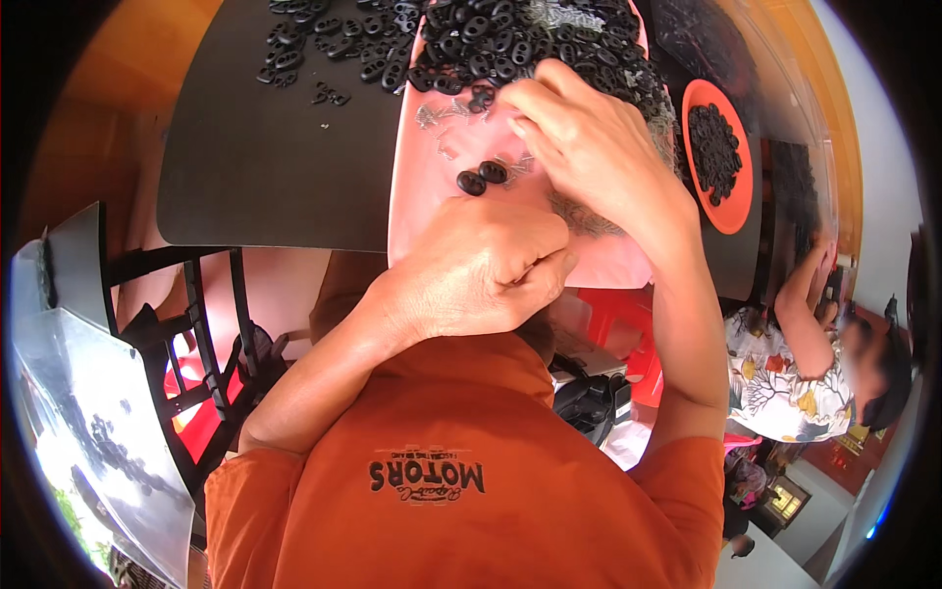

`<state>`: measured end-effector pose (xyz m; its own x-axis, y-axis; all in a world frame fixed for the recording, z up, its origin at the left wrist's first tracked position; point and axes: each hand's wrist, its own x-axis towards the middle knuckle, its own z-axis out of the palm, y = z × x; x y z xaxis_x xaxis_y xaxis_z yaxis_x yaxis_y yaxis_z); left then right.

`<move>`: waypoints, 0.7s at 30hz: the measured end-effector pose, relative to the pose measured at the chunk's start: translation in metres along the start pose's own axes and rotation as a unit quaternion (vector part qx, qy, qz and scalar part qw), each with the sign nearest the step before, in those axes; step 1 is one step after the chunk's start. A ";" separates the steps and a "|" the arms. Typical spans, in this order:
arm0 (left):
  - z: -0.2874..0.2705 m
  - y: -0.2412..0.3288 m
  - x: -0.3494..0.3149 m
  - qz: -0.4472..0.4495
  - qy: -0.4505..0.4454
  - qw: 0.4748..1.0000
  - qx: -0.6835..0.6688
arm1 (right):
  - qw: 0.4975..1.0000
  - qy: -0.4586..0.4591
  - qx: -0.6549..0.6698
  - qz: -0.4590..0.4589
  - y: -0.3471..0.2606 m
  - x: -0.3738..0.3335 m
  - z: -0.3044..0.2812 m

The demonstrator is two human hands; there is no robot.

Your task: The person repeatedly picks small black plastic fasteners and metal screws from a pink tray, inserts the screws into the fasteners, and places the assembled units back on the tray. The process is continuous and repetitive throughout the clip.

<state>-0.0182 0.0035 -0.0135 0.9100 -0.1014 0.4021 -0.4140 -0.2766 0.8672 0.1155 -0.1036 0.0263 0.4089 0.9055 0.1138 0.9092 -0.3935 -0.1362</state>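
My left hand (491, 260) is closed into a fist over the near part of a pink tray (417, 221); what it holds, if anything, is hidden. Just beyond its knuckles sit two glossy black oval pieces (482, 178). My right hand (584, 133) reaches across the tray with curled fingers, their tips beside a small black two-hole cord lock (482, 97). Whether they grip it is not plain. Thin silvery bits resembling small springs (442, 116) lie around the fingers, and more (587, 214) lie under my right wrist.
Black cord locks (500, 39) are heaped on the tray's far end, and others (339, 44) spread over the dark table (265, 147). An orange bowl (743, 187) of small black parts stands to the right. Another person (795, 368) in a patterned top sits at the right. A dark chair (191, 334) is at left.
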 end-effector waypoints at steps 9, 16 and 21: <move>-0.001 -0.003 -0.003 0.000 -0.001 1.000 0.007 | 0.998 0.025 -0.017 -0.049 -0.007 0.011 0.006; -0.002 -0.004 -0.005 -0.007 -0.011 1.000 0.012 | 0.995 0.036 -0.059 -0.074 -0.010 0.015 0.008; -0.001 -0.005 -0.005 -0.004 -0.003 1.000 0.000 | 0.995 0.016 -0.056 -0.076 -0.010 0.008 0.004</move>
<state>-0.0206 0.0061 -0.0193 0.9130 -0.1044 0.3944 -0.4076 -0.2773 0.8701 0.1094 -0.0917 0.0251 0.2657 0.9512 0.1567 0.9633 -0.2684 -0.0043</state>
